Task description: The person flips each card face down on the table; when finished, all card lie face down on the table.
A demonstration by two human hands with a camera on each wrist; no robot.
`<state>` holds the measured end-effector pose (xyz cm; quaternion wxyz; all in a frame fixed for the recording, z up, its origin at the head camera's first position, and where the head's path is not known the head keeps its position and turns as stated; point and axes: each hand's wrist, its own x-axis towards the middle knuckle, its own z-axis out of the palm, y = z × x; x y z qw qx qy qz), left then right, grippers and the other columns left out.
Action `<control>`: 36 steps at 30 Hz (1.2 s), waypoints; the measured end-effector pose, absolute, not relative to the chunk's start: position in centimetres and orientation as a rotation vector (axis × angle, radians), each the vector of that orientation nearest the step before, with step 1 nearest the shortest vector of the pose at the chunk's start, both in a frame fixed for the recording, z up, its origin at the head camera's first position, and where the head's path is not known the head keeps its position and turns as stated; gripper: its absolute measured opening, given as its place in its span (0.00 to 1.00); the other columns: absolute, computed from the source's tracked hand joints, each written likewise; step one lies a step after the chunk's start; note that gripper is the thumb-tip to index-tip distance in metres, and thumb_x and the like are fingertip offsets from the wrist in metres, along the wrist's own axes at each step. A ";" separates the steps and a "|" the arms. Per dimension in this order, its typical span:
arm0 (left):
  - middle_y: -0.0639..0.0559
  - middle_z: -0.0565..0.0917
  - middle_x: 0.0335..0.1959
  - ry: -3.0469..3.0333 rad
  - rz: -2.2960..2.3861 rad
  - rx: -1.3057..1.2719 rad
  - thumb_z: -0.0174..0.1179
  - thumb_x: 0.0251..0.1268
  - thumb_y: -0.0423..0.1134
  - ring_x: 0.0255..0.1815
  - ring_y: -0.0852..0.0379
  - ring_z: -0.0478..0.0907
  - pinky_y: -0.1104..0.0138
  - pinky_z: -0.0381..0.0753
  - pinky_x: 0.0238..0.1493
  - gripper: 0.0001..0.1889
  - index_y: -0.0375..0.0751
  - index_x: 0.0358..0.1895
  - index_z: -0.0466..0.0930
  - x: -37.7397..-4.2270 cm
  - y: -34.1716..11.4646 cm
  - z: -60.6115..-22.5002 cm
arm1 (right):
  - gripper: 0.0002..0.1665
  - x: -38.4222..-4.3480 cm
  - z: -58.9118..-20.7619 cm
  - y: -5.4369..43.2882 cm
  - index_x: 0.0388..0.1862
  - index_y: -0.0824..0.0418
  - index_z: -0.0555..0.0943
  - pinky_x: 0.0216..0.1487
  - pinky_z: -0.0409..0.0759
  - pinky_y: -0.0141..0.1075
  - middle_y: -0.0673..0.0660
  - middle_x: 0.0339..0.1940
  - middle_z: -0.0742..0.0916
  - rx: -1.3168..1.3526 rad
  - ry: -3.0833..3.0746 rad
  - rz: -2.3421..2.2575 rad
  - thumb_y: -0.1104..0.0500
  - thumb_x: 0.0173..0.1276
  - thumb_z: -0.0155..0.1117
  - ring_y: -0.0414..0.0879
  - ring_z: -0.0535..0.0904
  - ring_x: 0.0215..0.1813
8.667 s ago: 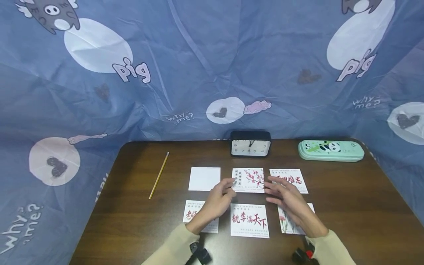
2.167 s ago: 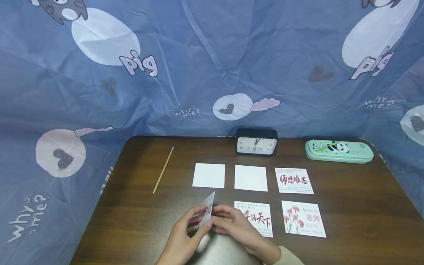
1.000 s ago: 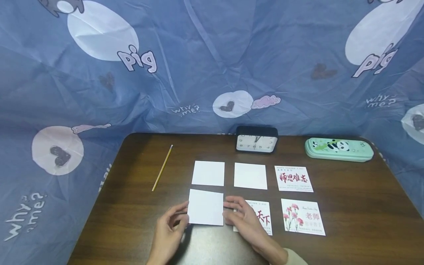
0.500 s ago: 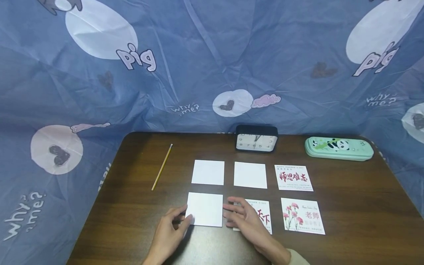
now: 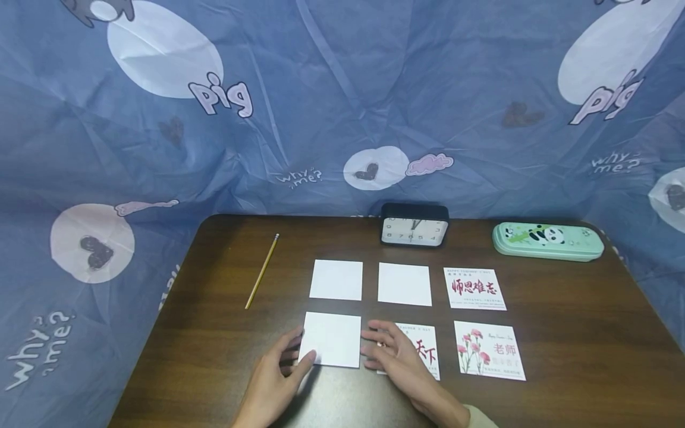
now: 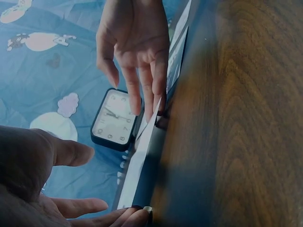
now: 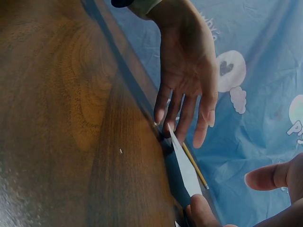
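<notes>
A square white card, blank side up, lies low over the table at the front left of the group of cards. My left hand is at its left edge, fingers extended along the side and thumb over the lower left corner in the head view. In the left wrist view, the left thumb stands apart from the card. Just off the card's right edge, my right hand has loosely spread fingers. It partly covers a card with red characters.
Two blank white cards lie behind. To the right are another red-lettered card and a carnation card. A pencil lies left. A clock and a green panda pencil case stand at the back.
The front left card, red-lettered side showing at first, was raised upright between both hands, then lowered blank side up. The back middle blossom card has changed to blank side up. Both hands have let go.
</notes>
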<state>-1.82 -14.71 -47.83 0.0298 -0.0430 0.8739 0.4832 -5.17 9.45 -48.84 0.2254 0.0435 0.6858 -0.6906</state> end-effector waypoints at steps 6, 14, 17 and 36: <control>0.37 0.84 0.64 2.701 1.476 -0.128 0.69 0.70 0.47 0.55 0.46 0.87 0.63 0.90 0.47 0.31 0.34 0.69 0.76 -1.6 -14.7 -47.6 | 0.34 -5.1 -48.9 9.4 0.75 0.71 0.63 0.57 0.90 0.44 0.74 0.70 0.78 0.121 1.898 -1.896 0.63 0.75 0.60 0.59 0.86 0.62; 0.38 0.83 0.66 2.727 1.430 -0.133 0.69 0.70 0.47 0.57 0.43 0.86 0.64 0.91 0.46 0.29 0.37 0.69 0.77 -1.4 -14.7 -47.6 | 0.34 -5.0 -49.0 9.6 0.75 0.70 0.64 0.56 0.90 0.42 0.74 0.70 0.79 0.104 1.901 -1.918 0.63 0.74 0.61 0.59 0.85 0.62; 0.38 0.84 0.65 2.729 1.427 -0.136 0.68 0.70 0.47 0.57 0.43 0.86 0.64 0.90 0.46 0.28 0.37 0.68 0.77 -1.5 -14.7 -47.6 | 0.33 -5.0 -48.9 9.9 0.75 0.69 0.64 0.56 0.90 0.43 0.73 0.70 0.79 0.101 1.908 -1.916 0.63 0.74 0.61 0.60 0.85 0.62; 0.42 0.87 0.58 2.486 1.768 -0.037 0.69 0.70 0.40 0.54 0.49 0.87 0.71 0.88 0.51 0.22 0.42 0.65 0.80 -3.1 -11.7 -47.6 | 0.31 -5.0 -47.1 14.7 0.75 0.65 0.66 0.56 0.89 0.35 0.70 0.68 0.82 0.144 2.049 -1.879 0.63 0.75 0.61 0.57 0.87 0.61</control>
